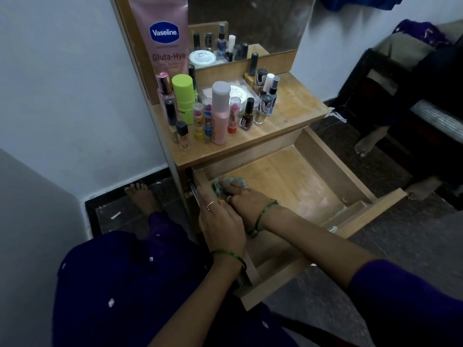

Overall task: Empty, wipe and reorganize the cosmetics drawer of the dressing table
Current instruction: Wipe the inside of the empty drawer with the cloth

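Drawer (313, 186) pulled out below the bench (295, 106), interior bare wood. Right hand (246, 197) at the drawer's far left corner, fingers curled over a crumpled grey-green cloth (220, 185) pressed to the floor panel. Left hand (221, 219) rests on the drawer's left wall, fingers extended along it. Cosmetics (220, 108) stand upright, grouped on the bench's left half, Vaseline tube (165, 36) behind them

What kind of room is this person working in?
Most likely a bedroom in a home. A wooden dressing table with a mirror holds cosmetics, and what looks like a bed stands to the right.
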